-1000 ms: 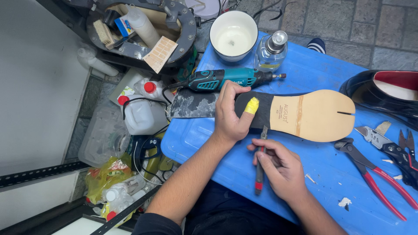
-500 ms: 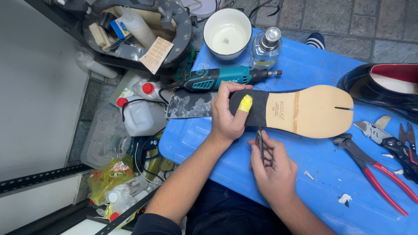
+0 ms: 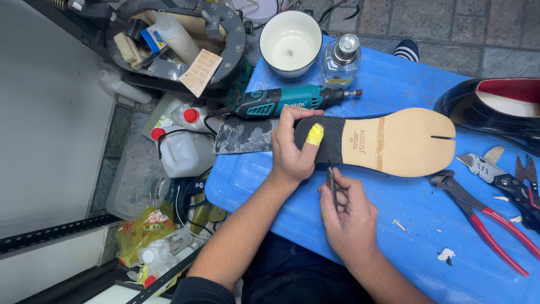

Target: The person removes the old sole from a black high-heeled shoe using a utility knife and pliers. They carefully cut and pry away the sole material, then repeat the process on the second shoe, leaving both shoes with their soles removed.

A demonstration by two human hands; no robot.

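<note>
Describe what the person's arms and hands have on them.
Both forearms are bare, with dark sleeves pushed up near the elbows. The left hand wears a yellow wrap of tape or a finger cot on the thumb. The right hand is bare, with no glove, ring or watch showing.

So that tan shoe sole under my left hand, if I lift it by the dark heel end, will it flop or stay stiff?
The shoe sole lies flat and keeps an even outline, so it probably stays fairly stiff, with slight droop at the toe. It looks thin, so likely light. Its flat shape should not roll, though it might slide on the smooth blue surface once the left hand lets go.
</note>
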